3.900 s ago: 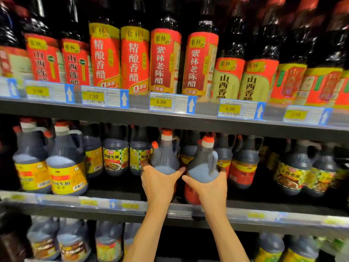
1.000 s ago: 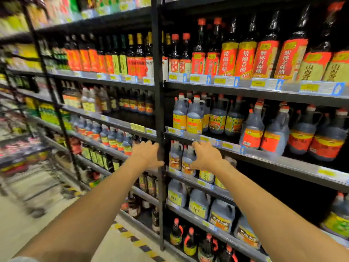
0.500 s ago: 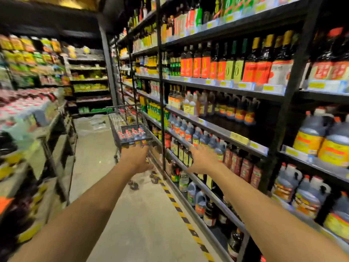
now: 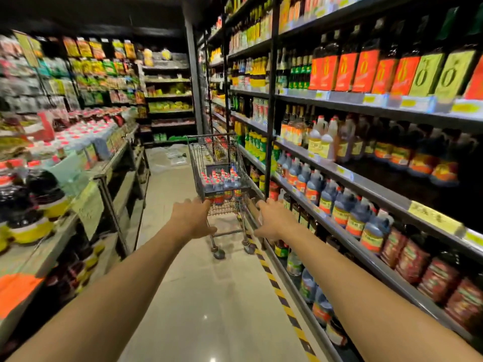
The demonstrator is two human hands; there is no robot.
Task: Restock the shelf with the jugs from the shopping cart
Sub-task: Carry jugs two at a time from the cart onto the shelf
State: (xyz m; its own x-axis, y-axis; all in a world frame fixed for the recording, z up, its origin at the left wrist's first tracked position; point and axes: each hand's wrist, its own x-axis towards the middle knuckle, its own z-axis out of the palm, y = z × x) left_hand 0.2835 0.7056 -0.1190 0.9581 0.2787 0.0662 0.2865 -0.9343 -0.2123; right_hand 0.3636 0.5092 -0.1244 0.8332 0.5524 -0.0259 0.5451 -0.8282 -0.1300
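I am holding my left hand (image 4: 192, 218) and right hand (image 4: 271, 220) out toward the cart (image 4: 196, 163), fingers spread wide and empty, probably to pull it closer, though blur is hiding any gap. The jugs (image 4: 220, 178) are sitting inside it, and the shelf (image 4: 366, 184) is running along its right.

red-capped jugs (image 4: 220, 178), upright in wire cart (image 4: 198, 163)

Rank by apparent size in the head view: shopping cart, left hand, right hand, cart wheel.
1. shopping cart
2. left hand and right hand: they look alike, so not ranked
3. cart wheel
The hands are nearer the camera, so real sizes are unsure.
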